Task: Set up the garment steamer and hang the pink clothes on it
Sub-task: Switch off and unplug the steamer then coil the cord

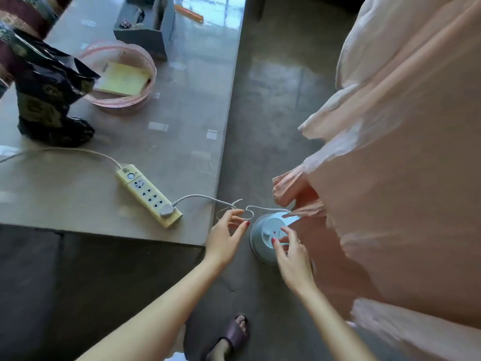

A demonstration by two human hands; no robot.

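The grey-blue round steamer base [263, 235] stands on the dark floor beside the table corner. Its white cord [197, 197] runs up to a grey plug [166, 210] seated in the yellow power strip [147, 194] on the table. My left hand [226, 235] hovers by a loop of that cord, fingers loosely spread; whether it touches the cord I cannot tell. My right hand [290, 254] rests its fingertips on top of the base near a small red light. The pink clothes [395, 165] hang at the right, their hem draping over the base's far side.
A low grey table [182, 105] fills the left half, carrying a pink round basket [122, 76], a dark patterned bag [49, 100] and a grey box [148, 24]. My foot in a dark sandal [231, 337] stands on the floor below the hands.
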